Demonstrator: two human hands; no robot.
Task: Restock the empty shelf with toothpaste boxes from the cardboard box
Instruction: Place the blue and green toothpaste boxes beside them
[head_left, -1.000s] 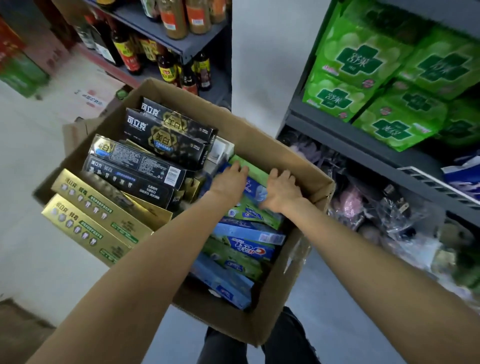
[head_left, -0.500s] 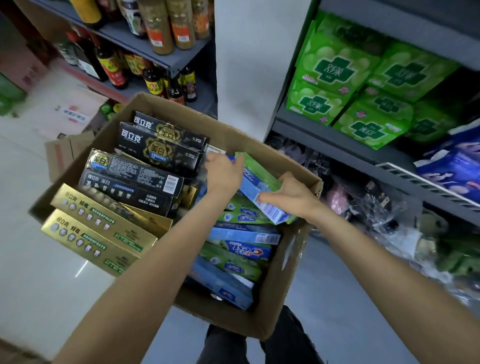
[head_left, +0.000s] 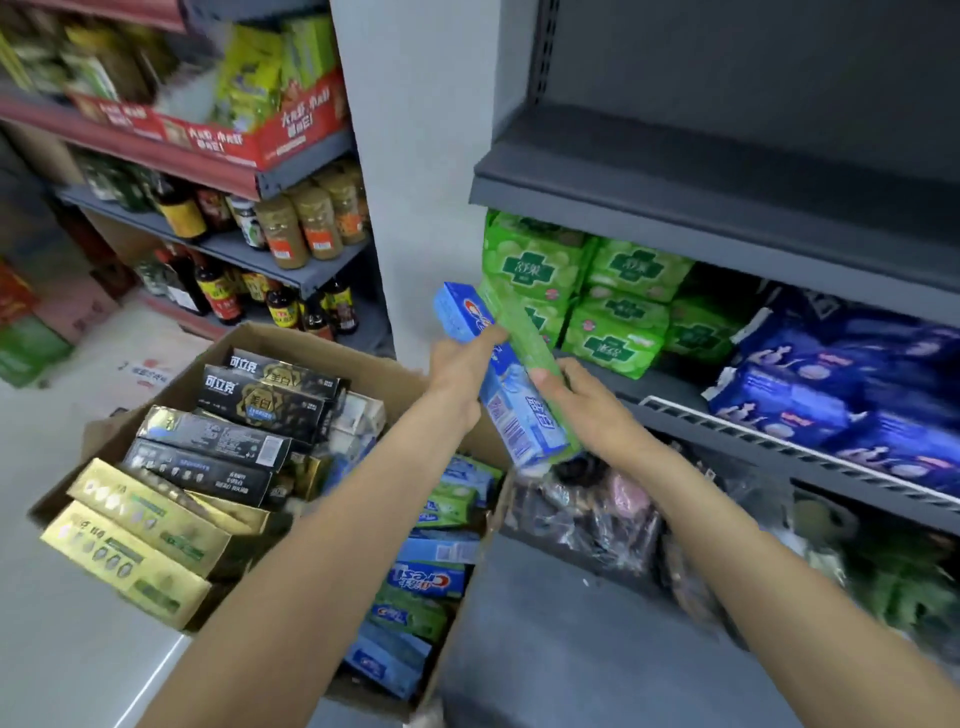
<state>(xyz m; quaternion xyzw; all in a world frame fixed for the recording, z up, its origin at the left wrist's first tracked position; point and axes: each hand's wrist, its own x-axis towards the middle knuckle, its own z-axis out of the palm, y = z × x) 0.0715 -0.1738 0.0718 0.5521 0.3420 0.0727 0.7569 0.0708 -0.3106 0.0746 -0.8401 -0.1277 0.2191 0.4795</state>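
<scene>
A stack of blue and green toothpaste boxes (head_left: 511, 400) is in the air above the right rim of the cardboard box (head_left: 291, 340), tilted with its far end up. My left hand (head_left: 460, 371) grips the stack from the left. My right hand (head_left: 582, 402) holds it from the right. The cardboard box is packed with black, gold, blue and green toothpaste boxes (head_left: 228, 441). A bare dark grey shelf (head_left: 701, 176) lies at the upper right.
Green packs (head_left: 582, 291) and blue packs (head_left: 841, 395) fill the shelf under the bare one, with bagged goods (head_left: 587, 514) lower down. Bottles and jars (head_left: 291, 223) stand on the left shelving. A white pillar (head_left: 415, 171) separates the two units.
Both hands have lifted the toothpaste boxes out of the cardboard box and raised them to the right. The view has tilted up, bringing the bare shelf into sight.
</scene>
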